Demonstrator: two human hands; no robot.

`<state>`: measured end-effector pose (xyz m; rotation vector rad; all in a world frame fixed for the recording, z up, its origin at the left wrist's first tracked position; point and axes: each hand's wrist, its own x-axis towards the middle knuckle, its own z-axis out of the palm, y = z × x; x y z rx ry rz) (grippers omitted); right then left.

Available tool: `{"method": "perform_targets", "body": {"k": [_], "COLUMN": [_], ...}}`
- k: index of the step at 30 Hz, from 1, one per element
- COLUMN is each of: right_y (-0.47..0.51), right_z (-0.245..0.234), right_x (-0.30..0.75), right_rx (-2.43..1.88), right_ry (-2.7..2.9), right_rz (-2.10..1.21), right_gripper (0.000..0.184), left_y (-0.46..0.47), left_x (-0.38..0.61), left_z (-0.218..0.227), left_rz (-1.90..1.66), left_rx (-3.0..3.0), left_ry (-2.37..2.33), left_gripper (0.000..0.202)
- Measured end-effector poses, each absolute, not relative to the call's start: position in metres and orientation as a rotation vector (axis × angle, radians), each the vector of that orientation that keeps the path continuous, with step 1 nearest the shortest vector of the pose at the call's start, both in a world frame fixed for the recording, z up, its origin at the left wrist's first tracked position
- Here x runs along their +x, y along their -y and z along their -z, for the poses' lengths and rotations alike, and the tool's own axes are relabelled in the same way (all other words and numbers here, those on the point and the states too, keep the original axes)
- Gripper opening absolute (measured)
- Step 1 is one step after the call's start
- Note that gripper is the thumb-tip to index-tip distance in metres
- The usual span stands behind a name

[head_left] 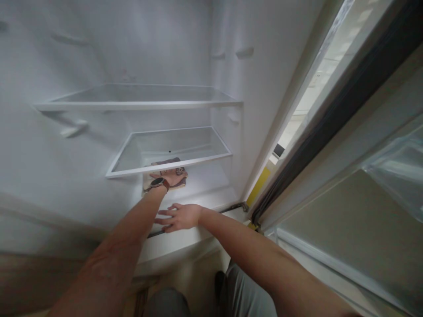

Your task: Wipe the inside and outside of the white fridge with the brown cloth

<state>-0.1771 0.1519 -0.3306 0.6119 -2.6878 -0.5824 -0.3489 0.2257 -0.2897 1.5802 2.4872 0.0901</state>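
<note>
My left hand (174, 176) reaches inside an open fridge and lies flat on a folded patterned cloth (181, 182). The cloth rests on the white fridge floor (211, 180), below the lower glass shelf (175, 147). A watch with a brown strap (159, 182) is on my left wrist. Nearer to me, my right hand (180, 217) hovers by the front edge of the fridge floor, fingers spread and holding nothing.
An upper glass shelf (139, 105) spans the fridge above. The lower shelf sits tilted in view. At the right stands the open fridge door with a dark seal (330, 114) and a clear door bin (399, 163). Small shelf supports (74, 129) jut from the walls.
</note>
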Motion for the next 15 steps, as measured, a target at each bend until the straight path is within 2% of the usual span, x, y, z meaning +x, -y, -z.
{"method": "perform_targets", "body": {"k": [3, 9, 15], "right_y": [-0.151, -0.15, -0.15], "right_z": [0.327, 0.322, 0.323], "right_x": [-0.176, -0.174, -0.176], "right_rx": [0.606, 0.618, 0.635], "right_ry": [2.702, 2.71, 2.784], "right_rz": [0.589, 0.584, 0.543], "right_gripper": [0.035, 0.034, 0.035], "left_y": [-0.23, -0.227, -0.226], "left_x": [-0.352, -0.341, -0.282], "left_z": [0.294, 0.294, 0.295], "left_rz": [-0.042, 0.04, -0.073], "left_rx": [1.522, 1.559, 1.64], "left_ry": [-2.485, -2.447, -2.402], "left_gripper": [0.086, 0.105, 0.093]}}
